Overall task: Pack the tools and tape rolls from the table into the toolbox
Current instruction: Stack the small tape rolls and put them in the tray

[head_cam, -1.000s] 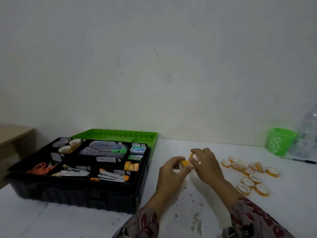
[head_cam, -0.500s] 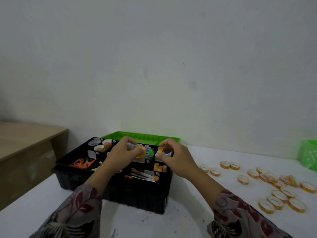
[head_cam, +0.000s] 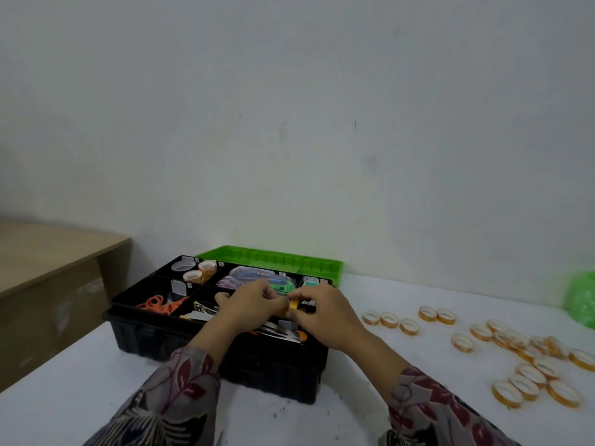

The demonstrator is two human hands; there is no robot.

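Hands meet above the open black toolbox (head_cam: pixel 193 336): the left hand (head_cam: pixel 254 304) and right hand (head_cam: pixel 322 313) both pinch one small orange tape roll (head_cam: pixel 293 305) between curled fingertips, probably to steady it before lowering it into a right-hand compartment. The roll hangs just over the tray, not yet set down. Metal staplers (head_cam: pixel 278 330) lie beneath the hands and may crowd the drop. Orange scissors (head_cam: pixel 157 304) fill a left compartment, and packed rolls (head_cam: pixel 199 273) sit at the far corner. The green lid (head_cam: pixel 273 259) lies open behind. Many loose tape rolls (head_cam: pixel 506 400) wait on the white counter (head_cam: pixel 96 381), well right of the box.
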